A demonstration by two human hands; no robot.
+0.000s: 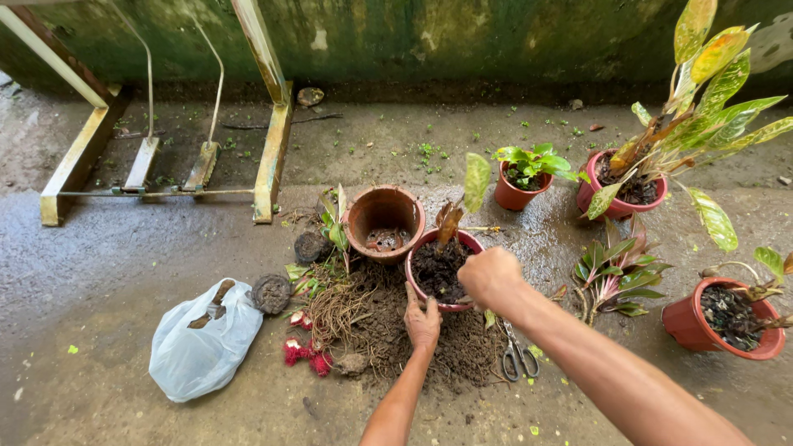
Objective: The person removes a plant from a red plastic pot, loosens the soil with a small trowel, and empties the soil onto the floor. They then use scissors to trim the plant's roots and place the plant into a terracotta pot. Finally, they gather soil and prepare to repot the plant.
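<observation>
A red plastic pot [421, 252] full of dark soil stands in the middle of the wet concrete floor, with a small leafy plant [462, 198] upright in it. My right hand [489, 274] hovers as a closed fist over the pot's right rim; whether it holds soil I cannot tell. My left hand [422, 322] rests flat on the soil pile [396, 330] against the pot's near side, fingers touching the rim. A clump of roots [334, 310] lies left of the pile.
An empty brown pot [384, 216] sits behind, scissors [518, 357] lie right of the pile, and a white plastic bag [202, 339] lies left. Potted plants [628, 186] stand at the right. A loose plant [615, 272] lies nearby. A metal frame [165, 165] is back left.
</observation>
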